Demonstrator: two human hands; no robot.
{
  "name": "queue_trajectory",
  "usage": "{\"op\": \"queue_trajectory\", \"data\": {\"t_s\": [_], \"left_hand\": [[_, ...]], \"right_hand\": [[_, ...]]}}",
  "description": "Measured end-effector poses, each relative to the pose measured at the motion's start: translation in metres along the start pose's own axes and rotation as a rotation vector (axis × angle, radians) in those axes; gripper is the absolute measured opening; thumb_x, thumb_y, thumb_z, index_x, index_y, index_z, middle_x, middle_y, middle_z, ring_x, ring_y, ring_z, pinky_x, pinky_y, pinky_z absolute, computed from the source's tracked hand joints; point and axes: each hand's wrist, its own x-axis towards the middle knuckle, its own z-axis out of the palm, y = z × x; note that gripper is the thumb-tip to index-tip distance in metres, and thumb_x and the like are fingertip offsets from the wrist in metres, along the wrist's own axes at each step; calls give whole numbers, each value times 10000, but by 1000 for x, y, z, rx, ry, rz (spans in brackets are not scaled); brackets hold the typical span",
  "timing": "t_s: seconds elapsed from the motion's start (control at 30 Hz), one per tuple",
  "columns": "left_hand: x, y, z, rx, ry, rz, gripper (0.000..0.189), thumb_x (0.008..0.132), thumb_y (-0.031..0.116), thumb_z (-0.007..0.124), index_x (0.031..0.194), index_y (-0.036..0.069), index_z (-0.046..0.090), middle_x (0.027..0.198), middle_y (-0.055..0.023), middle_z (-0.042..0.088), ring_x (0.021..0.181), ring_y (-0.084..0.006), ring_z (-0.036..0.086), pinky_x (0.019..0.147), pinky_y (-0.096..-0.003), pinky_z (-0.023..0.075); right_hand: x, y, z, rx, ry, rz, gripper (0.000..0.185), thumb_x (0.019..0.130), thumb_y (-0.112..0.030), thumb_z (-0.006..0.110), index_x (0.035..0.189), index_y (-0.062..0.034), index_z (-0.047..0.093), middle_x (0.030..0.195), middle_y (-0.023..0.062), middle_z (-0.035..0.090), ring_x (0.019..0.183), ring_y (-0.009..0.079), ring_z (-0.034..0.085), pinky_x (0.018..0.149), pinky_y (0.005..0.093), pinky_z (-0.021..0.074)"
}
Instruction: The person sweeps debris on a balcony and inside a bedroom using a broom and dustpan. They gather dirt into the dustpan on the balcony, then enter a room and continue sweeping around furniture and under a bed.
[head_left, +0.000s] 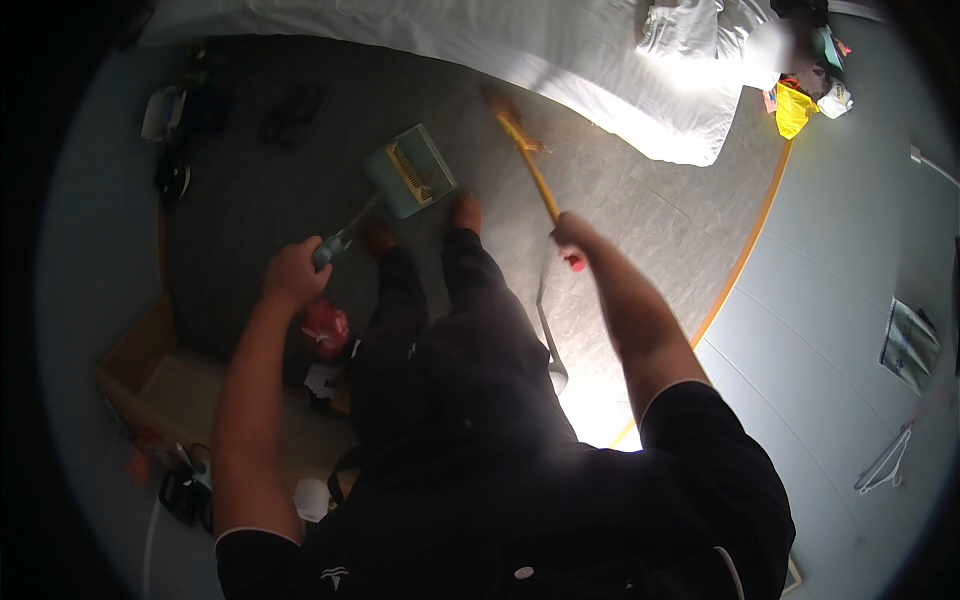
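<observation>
My left hand (294, 276) grips the handle end of a long-handled dustpan. The teal dustpan (435, 154) lies on the grey floor (622, 195) just in front of my feet, and a yellow toothed comb strip (409, 173) runs across it. In my right hand (577, 238) is the yellow stick of a broom (541, 180), its red end poking out below the fist. The stick slants away toward the bed's edge. Its far end is dark and blurred, so the bristles are hard to make out.
A bed with a pale sheet (465, 37) spans the far side. Bags, one of them yellow (793, 111), sit by the right wall. At left are a red plastic bag (325, 328), a wooden shelf unit (142, 352), a toilet roll (311, 499) and dark shoes (174, 176).
</observation>
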Motion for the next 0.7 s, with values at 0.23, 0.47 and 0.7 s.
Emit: {"op": "queue_trajectory", "data": {"t_s": [0.23, 0.47, 0.7], "left_hand": [[2, 0, -3, -32, -11, -12, 239, 830, 253, 691, 1006, 95, 655, 885, -191, 710, 888, -438, 671, 769, -537, 540], [6, 1, -10, 21, -106, 5, 236, 843, 253, 680, 1008, 85, 662, 902, -198, 717, 908, -430, 678, 783, -530, 547], [2, -4, -1, -12, -62, 29, 333, 852, 274, 694, 1117, 76, 664, 934, -203, 721, 925, -426, 684, 800, -529, 555]], "right_hand": [[-75, -26, 64, -25, -83, -47, 254, 945, -83, 527, 1176, 14, 571, 778, 184, 663, 531, 291, 658, 410, 436, 542], [-118, 48, 19, 204, -43, -51, 581, 919, -107, 679, 1479, -137, 526, 707, 100, 610, 488, 166, 562, 391, 350, 443], [-84, 93, 4, 341, 219, -8, 445, 969, -149, 672, 1379, -4, 575, 687, 77, 580, 495, 157, 543, 440, 342, 450]]}}
